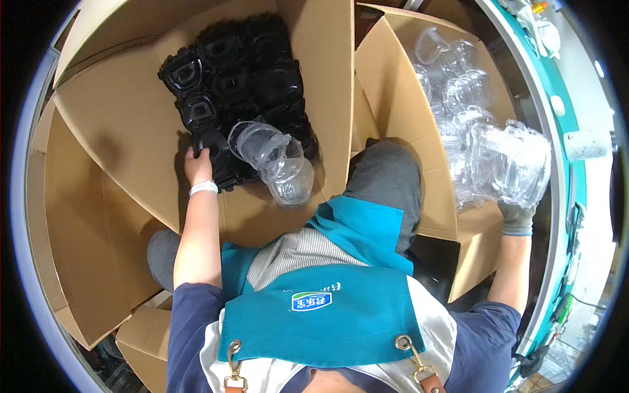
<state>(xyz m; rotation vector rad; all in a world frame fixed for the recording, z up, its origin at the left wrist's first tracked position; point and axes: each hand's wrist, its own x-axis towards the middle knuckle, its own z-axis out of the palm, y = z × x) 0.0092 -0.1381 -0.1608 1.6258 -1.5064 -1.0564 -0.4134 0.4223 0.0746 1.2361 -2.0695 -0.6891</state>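
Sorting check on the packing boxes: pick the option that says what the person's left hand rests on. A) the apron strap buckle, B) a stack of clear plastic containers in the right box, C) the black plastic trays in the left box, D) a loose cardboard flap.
C: the left hand lies on the black plastic trays inside the left cardboard box, while the gloved right hand grips clear plastic containers.

Two open cardboard boxes carry everything here. The large left box (118, 131) has its flaps spread wide; a block of stacked black plastic trays (242, 78) lies on its bottom, with a sleeve of clear plastic cups (275, 157) resting against the block's near edge. The right box (393, 85), just beside it, holds a heap of clear plastic containers (458, 98).
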